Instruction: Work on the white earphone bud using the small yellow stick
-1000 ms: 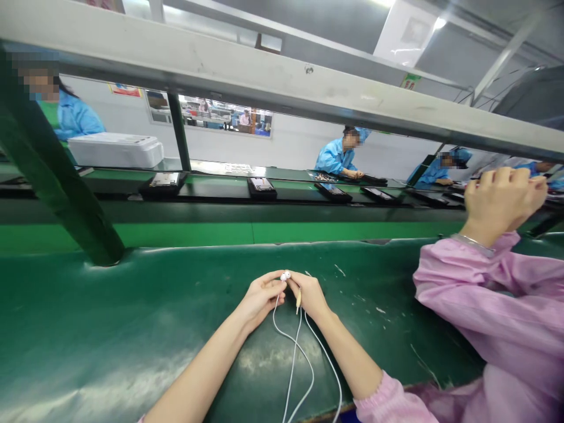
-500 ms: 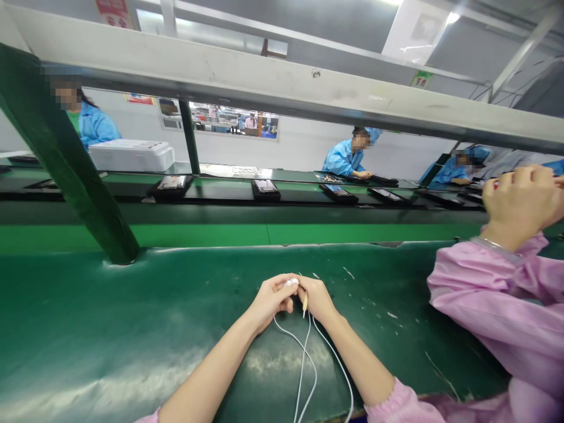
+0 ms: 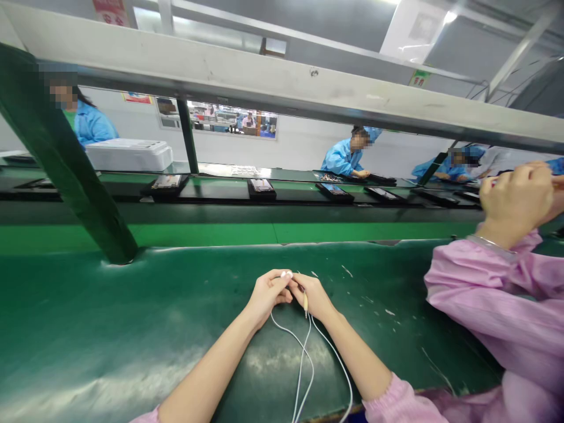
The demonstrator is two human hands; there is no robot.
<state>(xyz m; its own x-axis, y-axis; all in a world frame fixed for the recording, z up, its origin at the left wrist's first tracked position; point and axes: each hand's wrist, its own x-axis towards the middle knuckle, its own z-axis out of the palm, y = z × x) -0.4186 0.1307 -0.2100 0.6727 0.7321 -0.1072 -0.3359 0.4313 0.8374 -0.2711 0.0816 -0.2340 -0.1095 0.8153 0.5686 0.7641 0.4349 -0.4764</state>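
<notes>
Bare forearms; pink sleeve (image 3: 392, 399) bunched at right elbow, pink edge left.

Bright overhead light — sheen on mat (image 3: 88, 329) (edges warped)

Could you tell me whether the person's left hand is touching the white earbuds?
Touching: the head view shows the left hand pinching the white earbuds at its fingertips.
</notes>
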